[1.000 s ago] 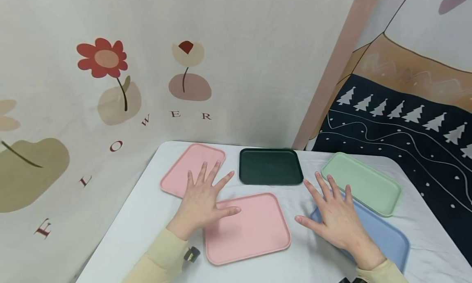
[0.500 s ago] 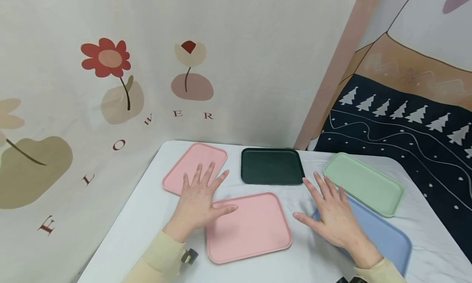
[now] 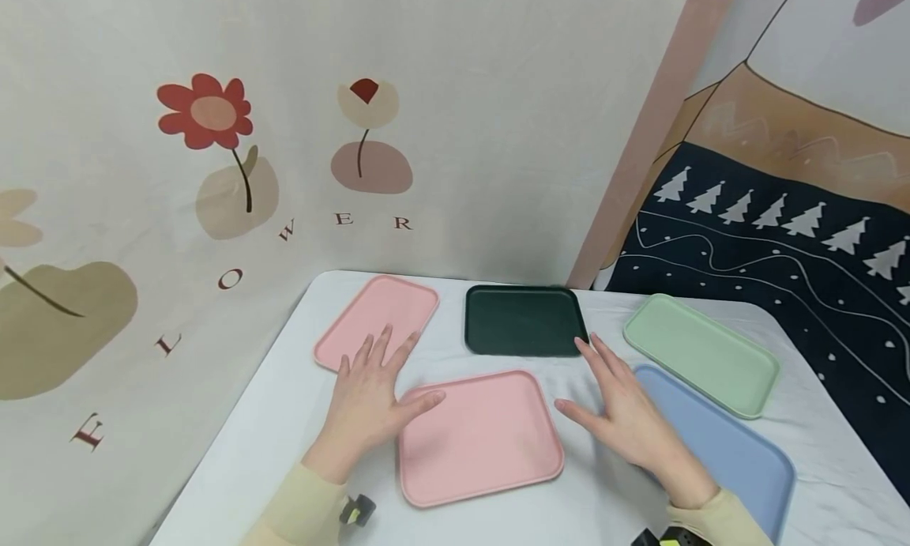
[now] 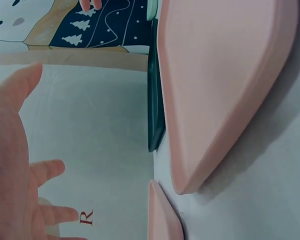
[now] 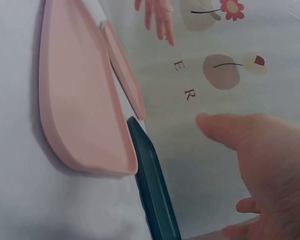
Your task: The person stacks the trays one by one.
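My left hand [image 3: 366, 404] hovers over the table with fingers spread and nothing in it, between the far-left pink tray [image 3: 380, 313] and the front pink tray [image 3: 483, 443]. Its thumb overlaps the front tray's left corner in the head view. My right hand [image 3: 629, 416], also with fingers extended and holding nothing, is above the gap between the front pink tray and the blue tray [image 3: 739, 451], covering part of the blue one. Its fingertips reach toward the near right corner of the dark green tray [image 3: 526, 321]. In the left wrist view the hand [image 4: 10, 160] is held above the trays.
A light green tray [image 3: 704, 356] lies at the right, beside the blue tray's far edge. All trays rest on a white-covered table [image 3: 249, 451]. A pale curtain with printed flowers [image 3: 206, 111] stands behind, and a dark fabric with tree prints [image 3: 768, 246] hangs at the right.
Both hands have drawn slightly back toward the body, and the right hand has shifted left with its fingers closer together. The trays have stayed in place.
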